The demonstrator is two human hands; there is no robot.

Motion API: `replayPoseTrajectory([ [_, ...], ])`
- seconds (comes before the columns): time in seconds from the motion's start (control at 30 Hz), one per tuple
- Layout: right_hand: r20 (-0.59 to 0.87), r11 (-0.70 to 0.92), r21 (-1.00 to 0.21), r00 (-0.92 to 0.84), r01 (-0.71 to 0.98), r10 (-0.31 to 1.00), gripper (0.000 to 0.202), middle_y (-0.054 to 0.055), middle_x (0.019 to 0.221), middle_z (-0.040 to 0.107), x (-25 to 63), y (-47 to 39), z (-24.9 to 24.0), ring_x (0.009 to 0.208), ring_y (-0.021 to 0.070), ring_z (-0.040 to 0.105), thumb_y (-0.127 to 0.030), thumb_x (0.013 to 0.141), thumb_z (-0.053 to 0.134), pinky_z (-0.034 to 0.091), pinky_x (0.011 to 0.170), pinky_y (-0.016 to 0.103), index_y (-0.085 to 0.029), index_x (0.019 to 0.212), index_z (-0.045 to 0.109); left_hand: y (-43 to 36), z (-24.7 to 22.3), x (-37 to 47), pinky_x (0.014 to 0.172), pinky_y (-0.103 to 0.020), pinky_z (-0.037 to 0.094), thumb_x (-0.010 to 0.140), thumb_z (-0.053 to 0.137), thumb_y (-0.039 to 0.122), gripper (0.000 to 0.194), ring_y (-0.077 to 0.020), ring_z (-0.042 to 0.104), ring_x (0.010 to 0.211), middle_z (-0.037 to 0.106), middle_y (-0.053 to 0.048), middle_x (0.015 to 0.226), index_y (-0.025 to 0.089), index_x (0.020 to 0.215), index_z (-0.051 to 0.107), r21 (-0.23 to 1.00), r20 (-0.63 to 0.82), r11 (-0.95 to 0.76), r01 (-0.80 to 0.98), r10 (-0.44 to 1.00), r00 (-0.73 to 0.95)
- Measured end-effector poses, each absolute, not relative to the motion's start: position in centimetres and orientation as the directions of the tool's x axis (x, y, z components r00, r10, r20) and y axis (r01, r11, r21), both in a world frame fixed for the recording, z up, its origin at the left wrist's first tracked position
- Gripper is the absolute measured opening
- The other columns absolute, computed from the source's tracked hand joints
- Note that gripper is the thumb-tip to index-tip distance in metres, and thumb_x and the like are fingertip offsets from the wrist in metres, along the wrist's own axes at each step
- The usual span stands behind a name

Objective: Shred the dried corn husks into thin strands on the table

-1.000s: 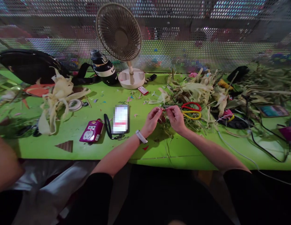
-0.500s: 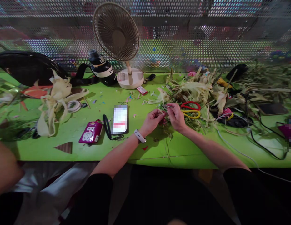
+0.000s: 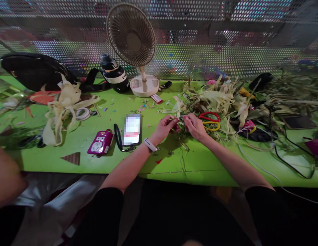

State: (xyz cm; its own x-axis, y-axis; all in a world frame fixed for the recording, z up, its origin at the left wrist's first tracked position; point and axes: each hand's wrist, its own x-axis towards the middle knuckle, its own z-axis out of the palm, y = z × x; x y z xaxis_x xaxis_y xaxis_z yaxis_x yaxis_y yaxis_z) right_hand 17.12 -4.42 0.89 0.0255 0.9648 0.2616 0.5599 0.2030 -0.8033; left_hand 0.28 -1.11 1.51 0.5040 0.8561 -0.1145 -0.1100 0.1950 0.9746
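Note:
My left hand (image 3: 166, 129), with a white band on its wrist, is closed in a pinch; a thin pale strip of husk (image 3: 172, 118) shows at its fingertips. Close beside it, my right hand (image 3: 196, 127) has its fingers curled together, and what they hold is hidden. Red-and-yellow-handled scissors (image 3: 212, 125) lie just beyond my right hand, their blades covered from view. Behind both hands spreads a heap of dry corn husks (image 3: 212, 97). Green shreds lie on the table under the fingers.
On the green table (image 3: 138, 164) to the left are a phone (image 3: 132, 130), a purple socket adapter (image 3: 100, 142) and more husk (image 3: 68, 99). A fan (image 3: 144, 85), black bottle (image 3: 116, 77) and black bag (image 3: 38, 71) stand behind. Cables (image 3: 256, 165) run at right; another person's arm (image 3: 7, 174) is at left.
My right hand has turned and its fingers have curled in more tightly. My left hand has lifted slightly, still pinched. The whole view has shifted a little.

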Motion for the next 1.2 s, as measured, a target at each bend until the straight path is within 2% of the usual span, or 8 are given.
replayPoseTrajectory([
  [0.1,0.245,0.233,-0.795,-0.054,0.56,0.968,0.039,-0.002,0.056,0.047,16.9,-4.3,0.6,0.053,0.0122,0.043,-0.052,0.092,0.042,0.032,0.053,0.026,-0.022,0.067,0.045,-1.0,1.7,0.3,0.049,-0.018,0.043,0.077,0.071,0.043,0.031,-0.0087,0.062,0.058,0.065,0.003,0.07,0.017,0.085,0.055,0.969,-0.136,0.215,-0.12,0.874,0.466],
  [0.4,0.366,0.363,-0.684,-0.133,0.632,0.921,0.025,-0.002,0.06,0.049,16.9,-4.2,0.1,0.054,0.0119,0.042,-0.033,0.09,0.046,0.032,0.055,0.026,-0.021,0.067,0.047,-0.6,1.3,0.4,0.053,-0.018,0.046,0.073,0.075,0.043,0.033,-0.0069,0.058,0.055,0.063,0.002,0.063,0.014,0.079,0.06,0.984,-0.054,0.119,-0.135,0.909,0.413],
  [0.47,0.43,0.383,-0.658,-0.095,0.648,0.898,0.023,0.001,0.068,0.055,17.4,-4.2,0.6,0.062,0.0145,0.049,-0.031,0.09,0.046,0.039,0.061,0.028,-0.021,0.071,0.052,-0.5,1.4,0.3,0.052,-0.019,0.045,0.071,0.076,0.046,0.036,-0.0076,0.058,0.054,0.063,0.002,0.061,0.014,0.078,0.061,0.986,-0.07,0.135,-0.098,0.867,0.493],
  [0.6,0.521,0.464,-0.622,-0.11,0.631,0.847,0.02,0.009,0.098,0.065,17.9,-4.1,1.5,0.098,0.0229,0.059,-0.038,0.089,0.055,0.047,0.087,0.04,-0.021,0.092,0.066,-0.5,1.3,0.2,0.052,-0.02,0.044,0.067,0.078,0.047,0.038,-0.0072,0.055,0.051,0.062,0.003,0.057,0.014,0.072,0.059,0.988,-0.064,0.136,-0.071,0.787,0.614],
  [0.7,0.513,0.513,-0.618,-0.189,0.596,0.837,0.024,0.01,0.108,0.068,17.7,-4.0,1.2,0.104,0.0245,0.061,-0.041,0.084,0.064,0.048,0.092,0.045,-0.023,0.098,0.07,-0.6,0.9,0.3,0.053,-0.02,0.045,0.065,0.08,0.043,0.036,-0.0071,0.054,0.05,0.061,0.003,0.056,0.014,0.069,0.059,0.987,-0.066,0.142,-0.072,0.778,0.625],
  [0.97,0.543,0.508,-0.494,-0.207,0.706,0.814,0.018,0.007,0.082,0.075,16.8,-4.0,0.4,0.078,0.0217,0.067,-0.035,0.086,0.061,0.049,0.078,0.04,-0.023,0.08,0.073,-0.8,0.4,0.4,0.053,-0.021,0.045,0.067,0.078,0.032,0.025,-0.0075,0.055,0.05,0.062,0.002,0.056,0.013,0.069,0.061,0.986,-0.15,0.165,0.036,0.756,0.637],
  [1.1,0.537,0.519,-0.404,-0.263,0.753,0.801,0.02,0.006,0.082,0.075,17.0,-4.2,0.7,0.078,0.0216,0.064,-0.03,0.09,0.055,0.045,0.082,0.041,-0.023,0.08,0.071,-0.8,0.4,0.5,0.053,-0.021,0.045,0.069,0.078,0.034,0.027,-0.0074,0.056,0.05,0.063,0.001,0.057,0.012,0.069,0.062,0.985,-0.147,0.169,0.027,0.751,0.644],
  [1.2,0.514,0.487,-0.439,-0.233,0.755,0.825,0.02,0.006,0.079,0.072,17.2,-4.1,0.8,0.078,0.0222,0.062,-0.028,0.09,0.053,0.044,0.079,0.039,-0.023,0.079,0.068,-0.7,0.4,0.4,0.052,-0.02,0.045,0.071,0.077,0.039,0.03,-0.0069,0.056,0.05,0.064,0.0,0.059,0.012,0.073,0.065,0.987,-0.13,0.163,0.007,0.761,0.635],
])
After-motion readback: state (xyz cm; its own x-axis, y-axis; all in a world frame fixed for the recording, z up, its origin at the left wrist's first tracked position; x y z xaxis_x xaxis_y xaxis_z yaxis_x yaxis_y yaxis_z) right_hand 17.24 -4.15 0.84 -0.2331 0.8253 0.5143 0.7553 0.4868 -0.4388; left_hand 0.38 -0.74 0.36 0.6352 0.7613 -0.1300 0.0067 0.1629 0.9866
